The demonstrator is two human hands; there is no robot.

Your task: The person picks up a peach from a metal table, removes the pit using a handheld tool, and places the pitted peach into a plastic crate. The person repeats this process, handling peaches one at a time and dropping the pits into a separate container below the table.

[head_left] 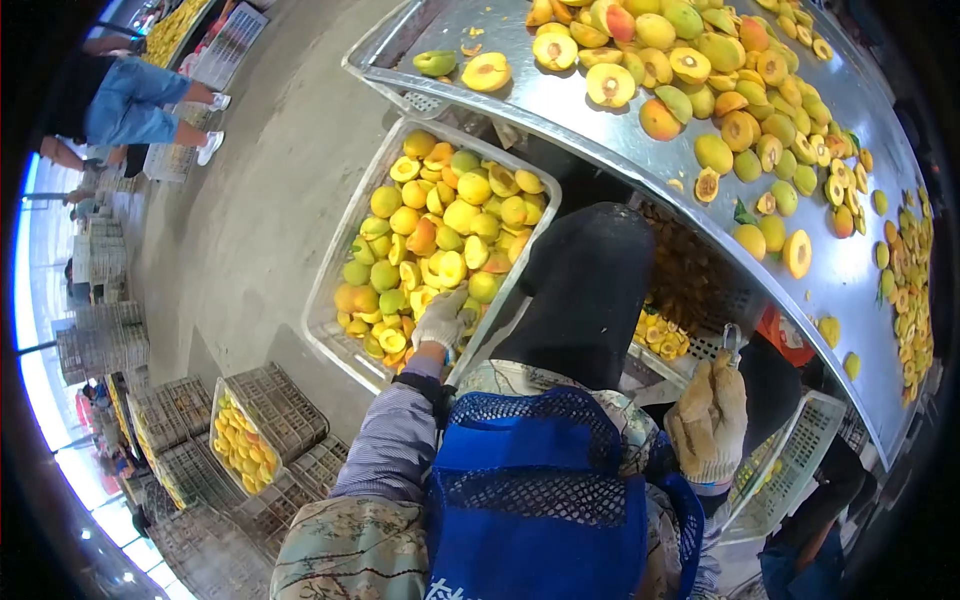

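Observation:
My left hand (441, 321), in a pale work glove, reaches into a white plastic crate (345, 237) at my left knee. It rests among halved yellow peaches (461, 215), some showing green or red skin; its fingertips are largely hidden. My right hand (708, 415), also gloved, is raised beside my right thigh. It is closed around a small metal tool (733, 338) whose looped, shiny end sticks up past the fingers. Above it runs a metal table (640, 150), spread with more peaches (745, 95), whole and cut, some with pits showing.
Under the table, a crate of brown pits (685, 260) stands near another with yellow pieces (660, 337). A pale green crate (800, 470) is at lower right. Stacked crates (265, 410) line the left floor (250, 200). A person in denim shorts (130, 100) stands at upper left.

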